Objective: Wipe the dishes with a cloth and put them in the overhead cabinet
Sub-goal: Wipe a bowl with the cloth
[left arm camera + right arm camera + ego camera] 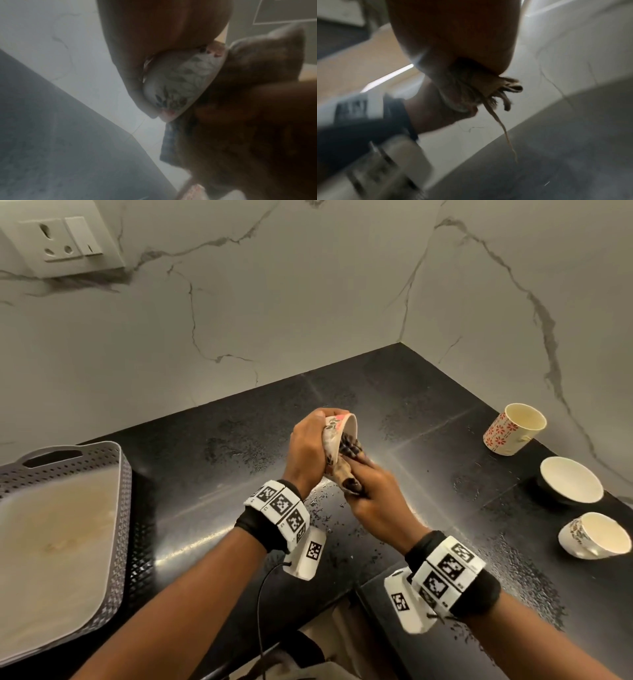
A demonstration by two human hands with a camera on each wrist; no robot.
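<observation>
Your left hand (308, 445) grips the floral cup (339, 429), right hand (378, 501) bunches the cloth (349, 470) inside; wet glaze could slip benchward toward 6 o'clock.

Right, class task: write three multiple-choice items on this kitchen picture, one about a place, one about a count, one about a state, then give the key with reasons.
1. Where is the grey basket?
A. left on the counter
B. right, by the cups
C. on the wall

2. How many dishes stand on the counter at the right?
A. one
B. three
C. five

3. What is the left hand doing?
A. resting flat
B. pointing at the socket
C. gripping a cup

Key: 1 A, the basket sits at the left edge. 2 B, red-flowered cup, bowl, floral cup. 3 C, its fingers curl round the cup while the right hand works the cloth into it.
</observation>
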